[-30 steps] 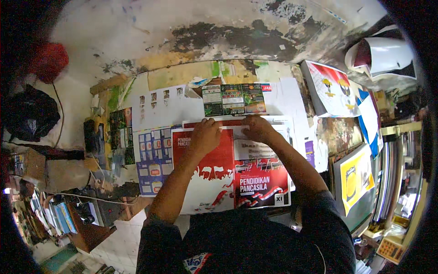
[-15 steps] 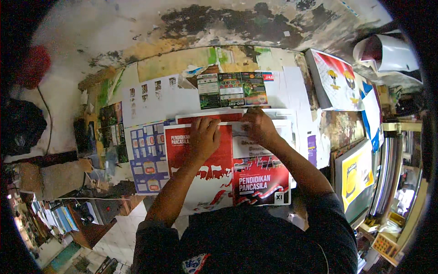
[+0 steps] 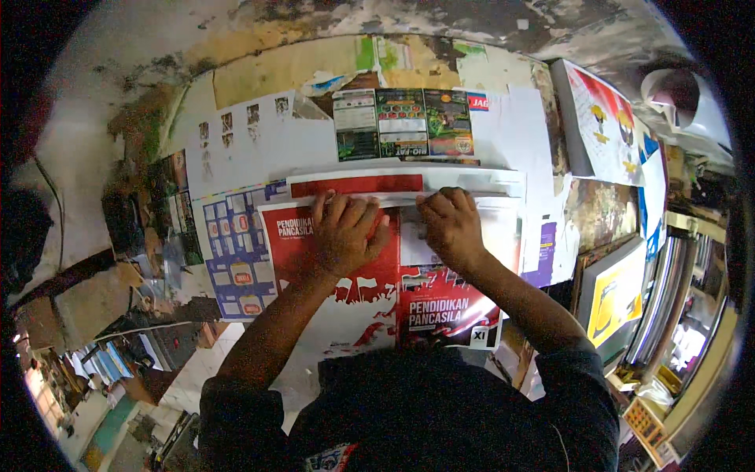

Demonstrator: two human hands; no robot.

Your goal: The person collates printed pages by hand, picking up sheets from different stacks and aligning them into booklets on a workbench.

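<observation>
Printed cover sheet (image 3: 385, 267), red and white, lying on the worktop (image 3: 599, 212) before us, over a red-banded sheet (image 3: 358, 185). Our left hand (image 3: 348, 234) and right hand (image 3: 454, 226), apart, curl at its far edge; whether they pinch it we cannot tell. Beyond, dark leaflets (image 3: 402, 123); leftward, a purple sheet (image 3: 236, 263).

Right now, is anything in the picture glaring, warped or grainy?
In the head view, glare whitens a patch at the lower right of the red-and-white printed sheet; also in the head view, the far edge of the worktable bows with fisheye distortion, and the dark shirt shows speckled grain.
</observation>
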